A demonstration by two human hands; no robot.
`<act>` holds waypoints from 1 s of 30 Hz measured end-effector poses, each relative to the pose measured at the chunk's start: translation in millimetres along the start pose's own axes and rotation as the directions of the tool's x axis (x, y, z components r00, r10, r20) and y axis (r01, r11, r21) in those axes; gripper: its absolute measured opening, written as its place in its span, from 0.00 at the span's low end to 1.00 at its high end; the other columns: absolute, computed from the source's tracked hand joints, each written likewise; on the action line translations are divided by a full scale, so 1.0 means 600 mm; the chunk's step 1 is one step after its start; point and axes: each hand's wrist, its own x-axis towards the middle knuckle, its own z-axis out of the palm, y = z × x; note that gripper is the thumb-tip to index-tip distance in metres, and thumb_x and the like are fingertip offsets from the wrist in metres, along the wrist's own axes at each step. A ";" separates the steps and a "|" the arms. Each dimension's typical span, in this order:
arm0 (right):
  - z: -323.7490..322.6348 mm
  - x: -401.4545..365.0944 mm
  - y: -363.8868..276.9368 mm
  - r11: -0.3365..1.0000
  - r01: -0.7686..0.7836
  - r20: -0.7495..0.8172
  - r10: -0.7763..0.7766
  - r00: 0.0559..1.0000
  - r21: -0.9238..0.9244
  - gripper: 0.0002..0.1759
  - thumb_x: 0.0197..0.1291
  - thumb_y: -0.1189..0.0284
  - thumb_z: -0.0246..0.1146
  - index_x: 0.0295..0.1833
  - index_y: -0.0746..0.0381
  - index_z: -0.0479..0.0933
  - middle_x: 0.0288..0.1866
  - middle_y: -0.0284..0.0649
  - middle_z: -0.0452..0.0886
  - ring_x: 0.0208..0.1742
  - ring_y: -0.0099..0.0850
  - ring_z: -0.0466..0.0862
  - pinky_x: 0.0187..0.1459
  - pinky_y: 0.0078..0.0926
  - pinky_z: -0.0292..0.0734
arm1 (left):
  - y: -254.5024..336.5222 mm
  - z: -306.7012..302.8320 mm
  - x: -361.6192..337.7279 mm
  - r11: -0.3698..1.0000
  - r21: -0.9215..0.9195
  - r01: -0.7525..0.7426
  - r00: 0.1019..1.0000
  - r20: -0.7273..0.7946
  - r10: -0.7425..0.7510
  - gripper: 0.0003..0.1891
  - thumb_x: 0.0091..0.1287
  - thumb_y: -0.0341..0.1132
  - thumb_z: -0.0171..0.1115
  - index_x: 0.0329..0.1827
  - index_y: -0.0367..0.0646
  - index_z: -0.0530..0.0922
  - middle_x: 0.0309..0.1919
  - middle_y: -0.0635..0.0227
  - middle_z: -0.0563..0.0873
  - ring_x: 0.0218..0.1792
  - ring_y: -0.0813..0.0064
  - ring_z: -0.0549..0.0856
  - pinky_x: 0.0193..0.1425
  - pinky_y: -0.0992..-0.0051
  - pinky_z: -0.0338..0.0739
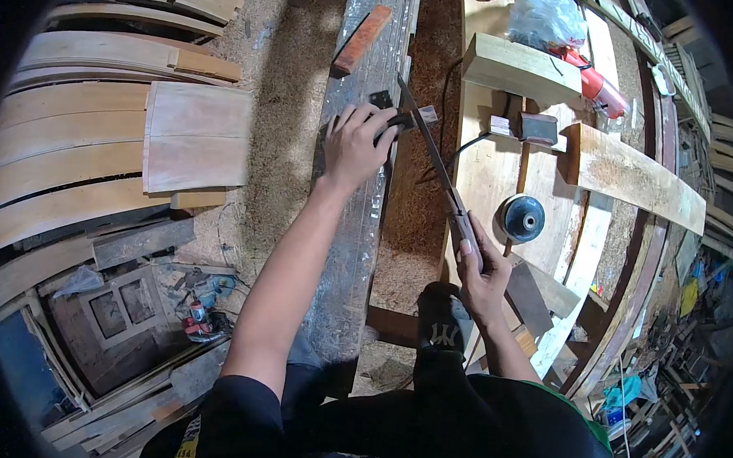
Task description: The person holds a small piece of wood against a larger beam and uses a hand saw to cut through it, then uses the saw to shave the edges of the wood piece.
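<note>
My left hand (355, 147) rests on the worn grey plank (344, 253), its fingers curled over a dark piece (401, 121) that sticks out past the plank's right edge. In my right hand (483, 272) is the handle of a handsaw (437, 154). The saw's long narrow blade slants up and left, passing close to the outer end of the dark piece; whether they touch cannot be told. Beyond my left hand, a reddish wooden block (363, 40) lies on the plank.
On the right bench (489, 186) are a thick wood block (522, 68), a curved board (639, 177), a round black disc (522, 218) and a red power tool (594, 85). Curved boards (72, 143) are stacked at left. A drill (200, 324) lies lower left.
</note>
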 end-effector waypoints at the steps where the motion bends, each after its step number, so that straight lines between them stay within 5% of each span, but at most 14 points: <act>1: 0.001 0.001 0.002 1.000 -0.002 0.003 0.002 1.000 -0.001 0.25 0.75 0.71 0.61 0.74 0.68 0.74 0.66 0.50 0.84 0.66 0.30 0.81 0.68 0.28 0.72 | 0.000 0.000 0.000 1.000 -0.006 0.005 1.000 -0.011 -0.005 0.12 0.65 0.39 0.72 0.50 0.51 0.89 0.43 0.72 0.87 0.48 0.64 0.83 0.52 0.61 0.76; 26: -0.001 0.027 0.024 0.991 0.001 0.056 0.006 0.998 -0.132 0.25 0.73 0.75 0.63 0.73 0.64 0.75 0.57 0.46 0.90 0.51 0.24 0.87 0.55 0.24 0.79 | -0.019 -0.012 0.026 0.990 -0.031 0.140 0.989 0.041 -0.139 0.13 0.62 0.34 0.71 0.49 0.42 0.86 0.45 0.61 0.86 0.50 0.55 0.85 0.56 0.60 0.80; 28: 0.006 0.029 0.029 0.979 0.140 0.063 -0.132 0.989 -0.151 0.25 0.73 0.75 0.63 0.74 0.64 0.75 0.56 0.46 0.90 0.48 0.22 0.87 0.53 0.22 0.80 | -0.022 -0.009 0.033 0.989 -0.013 0.147 0.983 0.113 -0.145 0.12 0.62 0.34 0.70 0.48 0.45 0.84 0.45 0.65 0.86 0.50 0.55 0.84 0.54 0.59 0.79; 30: 0.006 0.028 0.024 0.982 0.119 0.070 -0.110 0.991 -0.145 0.25 0.73 0.74 0.63 0.74 0.63 0.75 0.56 0.46 0.90 0.47 0.22 0.86 0.53 0.22 0.80 | -0.025 -0.008 0.030 0.993 -0.019 0.120 0.990 0.080 -0.119 0.14 0.61 0.35 0.70 0.49 0.45 0.83 0.45 0.65 0.86 0.50 0.55 0.84 0.55 0.59 0.79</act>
